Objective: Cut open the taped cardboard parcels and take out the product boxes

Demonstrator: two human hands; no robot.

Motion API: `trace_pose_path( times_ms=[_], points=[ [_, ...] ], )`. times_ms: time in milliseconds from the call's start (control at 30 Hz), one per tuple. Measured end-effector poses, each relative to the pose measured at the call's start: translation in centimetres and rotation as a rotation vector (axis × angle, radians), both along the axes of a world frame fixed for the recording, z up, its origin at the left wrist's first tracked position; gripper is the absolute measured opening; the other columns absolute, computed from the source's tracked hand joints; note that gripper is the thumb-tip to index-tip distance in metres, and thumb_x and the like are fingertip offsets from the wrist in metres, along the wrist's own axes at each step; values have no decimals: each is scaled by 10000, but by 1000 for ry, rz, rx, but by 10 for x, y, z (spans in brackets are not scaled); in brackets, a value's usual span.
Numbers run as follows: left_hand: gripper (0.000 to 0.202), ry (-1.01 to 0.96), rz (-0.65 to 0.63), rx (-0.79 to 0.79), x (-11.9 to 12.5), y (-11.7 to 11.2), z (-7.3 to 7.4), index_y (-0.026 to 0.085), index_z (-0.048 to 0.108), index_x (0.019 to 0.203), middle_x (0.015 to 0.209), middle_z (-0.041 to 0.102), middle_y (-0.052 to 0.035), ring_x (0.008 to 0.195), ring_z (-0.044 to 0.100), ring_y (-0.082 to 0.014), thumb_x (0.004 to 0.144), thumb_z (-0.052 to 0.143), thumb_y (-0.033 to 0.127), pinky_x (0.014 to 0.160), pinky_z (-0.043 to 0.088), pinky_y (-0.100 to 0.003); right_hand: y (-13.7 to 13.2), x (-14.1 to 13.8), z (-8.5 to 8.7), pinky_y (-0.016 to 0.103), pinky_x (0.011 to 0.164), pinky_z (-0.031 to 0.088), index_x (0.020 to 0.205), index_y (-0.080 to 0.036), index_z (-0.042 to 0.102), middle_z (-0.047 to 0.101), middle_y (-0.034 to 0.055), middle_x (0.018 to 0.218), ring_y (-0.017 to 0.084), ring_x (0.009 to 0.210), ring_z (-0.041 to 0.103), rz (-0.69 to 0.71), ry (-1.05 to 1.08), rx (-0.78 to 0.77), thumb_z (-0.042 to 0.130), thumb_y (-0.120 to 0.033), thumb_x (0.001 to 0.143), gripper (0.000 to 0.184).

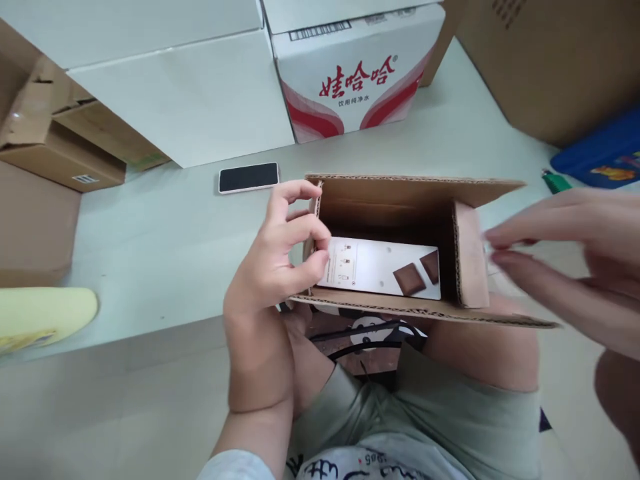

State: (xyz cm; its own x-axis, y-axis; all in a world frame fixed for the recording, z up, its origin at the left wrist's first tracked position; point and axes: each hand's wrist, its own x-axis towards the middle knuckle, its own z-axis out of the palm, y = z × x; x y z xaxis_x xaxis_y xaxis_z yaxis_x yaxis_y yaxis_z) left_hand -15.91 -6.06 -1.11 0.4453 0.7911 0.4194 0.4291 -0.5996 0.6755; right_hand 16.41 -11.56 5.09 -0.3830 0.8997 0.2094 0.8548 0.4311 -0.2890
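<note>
An open cardboard box point(473, 263) sits at the table's near edge, over my lap, with its flaps spread. Inside lies a white packet point(375, 267) printed with brown chocolate squares and small diagrams. My left hand point(290, 247) grips the box's left wall, its fingers curled over the edge and its thumb near the packet's end. To the right of the box, my right hand point(565, 247) is blurred, thumb and forefinger pinched together close to the right flap. Whatever is between those fingertips is too small to make out.
Behind the box lies a phone point(249, 178). A white carton with red lettering point(355, 87) and a plain white carton point(185, 100) stand at the back. Brown boxes point(55, 140) are on the left, above a yellow object point(45, 313). A blue case point(600, 150) is at right.
</note>
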Motion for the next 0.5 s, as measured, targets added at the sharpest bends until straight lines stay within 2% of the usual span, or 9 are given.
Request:
trace_pose_path(
  times_ms=[67, 133, 167, 233, 300, 333, 400, 500],
  points=[
    [108, -1, 46, 11, 3, -2, 0, 232, 646, 791, 1419, 506, -105, 1399, 503, -326, 853, 571, 279, 1152, 524, -503, 15, -24, 11, 430, 663, 525, 1198, -389, 733, 754, 34, 970, 257, 801, 712, 153, -96, -130, 467, -442, 1028, 320],
    [112, -20, 100, 17, 6, -3, -1, 231, 631, 796, 1349, 544, -120, 1383, 500, -328, 857, 547, 271, 1135, 519, -502, 35, -50, 11, 387, 630, 479, 1203, -344, 716, 768, 34, 1031, 257, 821, 721, 261, -294, -273, 545, -481, 982, 311],
    [119, -44, 123, 17, 7, -2, 0, 230, 611, 789, 1262, 574, -125, 1316, 534, -319, 868, 530, 268, 1086, 535, -489, 45, -61, 9, 380, 634, 463, 1224, -328, 705, 772, 43, 1079, 275, 867, 728, 279, -421, -338, 600, -522, 943, 357],
    [150, -112, 144, 6, 7, -1, 1, 232, 546, 765, 989, 591, -100, 1039, 603, -271, 898, 482, 256, 894, 554, -437, 62, -77, 3, 385, 657, 448, 1284, -294, 675, 771, 74, 1166, 324, 968, 730, 260, -625, -405, 684, -611, 863, 527],
    [180, -195, 142, -25, 6, 0, 1, 234, 472, 734, 744, 505, -38, 736, 526, -208, 911, 443, 223, 683, 467, -380, 73, -82, -2, 404, 696, 453, 1321, -253, 644, 767, 108, 1212, 354, 1034, 724, 248, -741, -412, 712, -625, 828, 621],
    [190, -238, 138, -41, 5, 0, 1, 234, 445, 719, 664, 450, -12, 641, 457, -184, 906, 437, 203, 619, 401, -364, 77, -81, -4, 414, 721, 458, 1330, -239, 633, 767, 118, 1221, 359, 1049, 722, 256, -777, -399, 709, -605, 828, 625],
    [199, -324, 140, -57, 2, 1, -2, 232, 423, 689, 575, 378, 18, 550, 356, -154, 874, 450, 165, 558, 302, -349, 82, -77, -7, 435, 804, 470, 1363, -238, 610, 765, 119, 1238, 355, 1087, 717, 300, -815, -347, 696, -541, 837, 613],
    [191, -420, 174, -49, -1, 3, -8, 226, 441, 650, 538, 363, 31, 503, 296, -131, 818, 479, 142, 519, 236, -333, 91, -71, -14, 457, 936, 458, 1401, -230, 595, 758, 127, 1269, 350, 1136, 707, 346, -849, -248, 708, -463, 796, 657]
  ],
)
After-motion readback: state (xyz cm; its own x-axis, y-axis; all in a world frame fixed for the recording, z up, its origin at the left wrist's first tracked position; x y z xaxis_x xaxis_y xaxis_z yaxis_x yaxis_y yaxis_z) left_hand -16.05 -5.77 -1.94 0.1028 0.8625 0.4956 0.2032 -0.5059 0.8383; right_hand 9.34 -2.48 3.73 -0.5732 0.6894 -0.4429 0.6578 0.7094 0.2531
